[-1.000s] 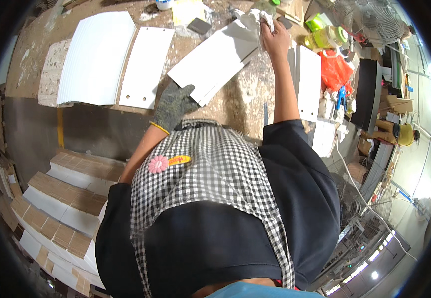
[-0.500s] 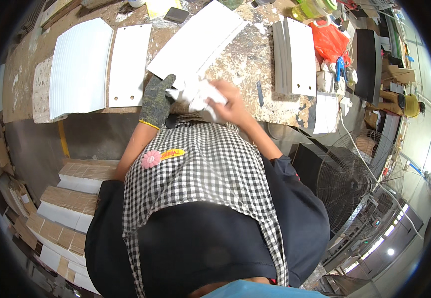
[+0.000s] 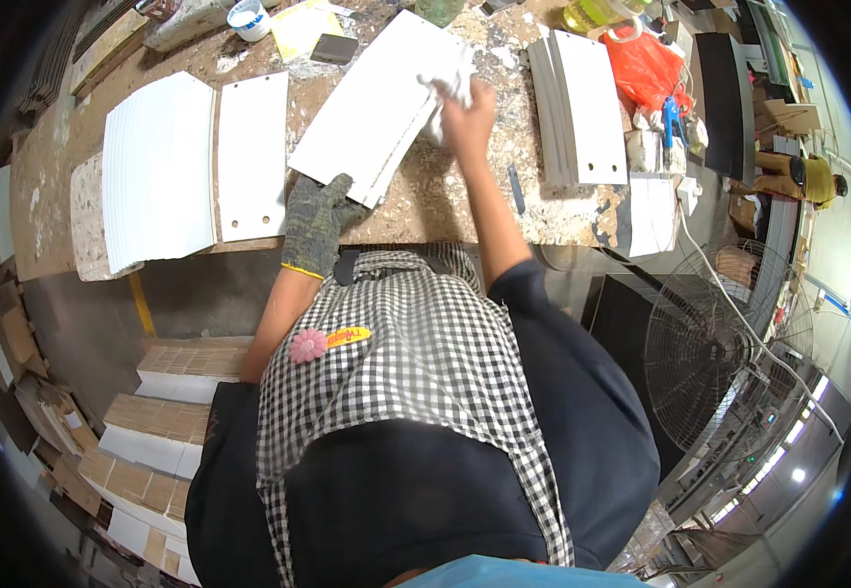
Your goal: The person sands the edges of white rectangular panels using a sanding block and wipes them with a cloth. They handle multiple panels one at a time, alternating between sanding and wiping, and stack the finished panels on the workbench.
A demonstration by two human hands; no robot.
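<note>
Our gloved left hand (image 3: 316,227) has the near end of the white board (image 3: 372,98) pinched, thumb on top; board sits angled mid-counter (image 3: 460,211), near end close to the front edge. Our bare right hand (image 3: 471,116) is clenched on a crumpled white cloth (image 3: 453,76) at the board's right long edge. We've got a left stack (image 3: 159,167) toward the counter's left end, a right stack (image 3: 594,113) near the right end.

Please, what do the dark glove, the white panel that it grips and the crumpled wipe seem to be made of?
Dark glove: likely knitted yarn, matte, with a mottled surface.
White panel: perhaps coated board or plastic, smooth; its face looks flat and even.
Crumpled wipe: thin cloth or paper, matte; its soft folds fit either.
</note>
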